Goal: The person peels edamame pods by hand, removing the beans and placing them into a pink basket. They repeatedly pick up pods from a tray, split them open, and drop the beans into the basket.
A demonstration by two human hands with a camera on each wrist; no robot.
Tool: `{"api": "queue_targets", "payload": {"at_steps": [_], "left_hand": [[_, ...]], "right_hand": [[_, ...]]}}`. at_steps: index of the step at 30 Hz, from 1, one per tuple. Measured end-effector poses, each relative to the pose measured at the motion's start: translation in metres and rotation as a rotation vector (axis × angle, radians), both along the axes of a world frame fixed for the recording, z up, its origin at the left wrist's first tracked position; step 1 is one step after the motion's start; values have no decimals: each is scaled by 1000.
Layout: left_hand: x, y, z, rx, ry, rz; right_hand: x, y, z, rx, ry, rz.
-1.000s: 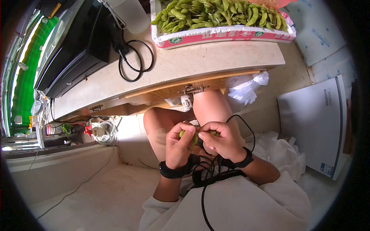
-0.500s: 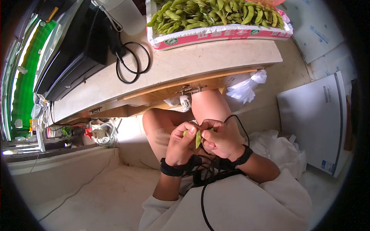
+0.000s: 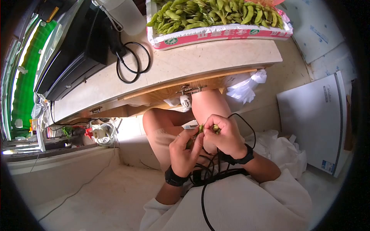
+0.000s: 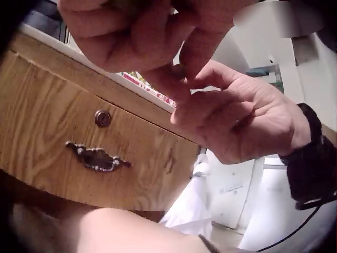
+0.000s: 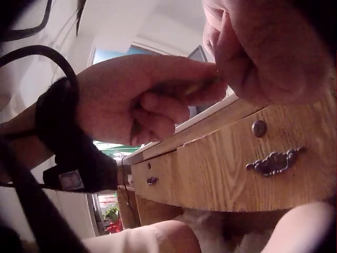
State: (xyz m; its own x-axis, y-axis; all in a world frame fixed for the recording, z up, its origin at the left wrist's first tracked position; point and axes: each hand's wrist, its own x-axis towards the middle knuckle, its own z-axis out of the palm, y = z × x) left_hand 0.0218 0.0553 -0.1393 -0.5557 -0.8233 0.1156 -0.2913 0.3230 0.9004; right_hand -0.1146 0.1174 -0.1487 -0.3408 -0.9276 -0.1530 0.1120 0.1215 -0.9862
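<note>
In the head view both hands meet above the lap. The left hand curls its fingers round green pods, partly hidden by the thumb. The right hand pinches at a green pod between the hands, and more green shows among its fingers. The two hands' fingertips touch or nearly touch. In the left wrist view the right hand reaches to the left hand; the right wrist view shows the left hand with fingers curled, beside the right hand.
A white and pink foam box heaped with green pods stands on the table. Left of it are a black device and a looped cable. White plastic bags lie right of the lap, near a white cabinet.
The left hand has moved slightly down and turned. The pod that hung between the hands half a second ago no longer hangs there; a pod now shows higher, at the right hand's fingertips.
</note>
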Motion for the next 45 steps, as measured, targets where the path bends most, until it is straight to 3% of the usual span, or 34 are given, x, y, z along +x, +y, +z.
{"api": "queue_targets", "payload": {"at_steps": [1, 3, 4, 6, 10, 12, 16, 18, 19, 22, 23, 25, 30, 39, 41, 45], "left_hand": [[1, 0, 0, 1, -1, -3], [5, -1, -1, 349, 104, -30], [7, -2, -1, 349, 103, -30], [11, -5, -3, 616, 278, -71], [14, -8, -6, 697, 314, -93], [14, -9, -5, 915, 362, -44], [16, -9, -10, 933, 400, -5], [13, -8, -7, 645, 289, -15], [13, -7, -7, 647, 288, -13], [13, -5, -7, 554, 255, -17], [13, -5, -6, 539, 238, -23], [14, -4, -6, 526, 221, -28], [16, -4, -6, 466, 155, -47], [11, -4, 10, 358, 153, -112], [9, -4, 12, 370, 156, -119], [11, -1, 3, 523, 209, -66]], "right_hand": [[1, 0, 1, 1, -1, -3], [3, 1, 2, -73, 76, 6], [4, 1, 1, -73, 76, 6], [5, 2, -2, -94, -1, 24], [5, 4, 0, -80, -14, 50], [8, 5, -4, -37, -229, 41], [5, 9, -4, 120, -504, 97], [3, 8, -5, 143, -498, 146], [3, 7, -6, 145, -500, 147], [2, 2, -11, -204, 79, -60], [1, 2, -8, -204, 79, -60], [0, 2, 3, -275, 378, 1], [0, 4, 2, -257, 523, 64], [2, 8, -1, -294, 242, 6], [-1, 11, 8, -31, -110, 58], [-3, 11, 2, -59, -342, -23]]}}
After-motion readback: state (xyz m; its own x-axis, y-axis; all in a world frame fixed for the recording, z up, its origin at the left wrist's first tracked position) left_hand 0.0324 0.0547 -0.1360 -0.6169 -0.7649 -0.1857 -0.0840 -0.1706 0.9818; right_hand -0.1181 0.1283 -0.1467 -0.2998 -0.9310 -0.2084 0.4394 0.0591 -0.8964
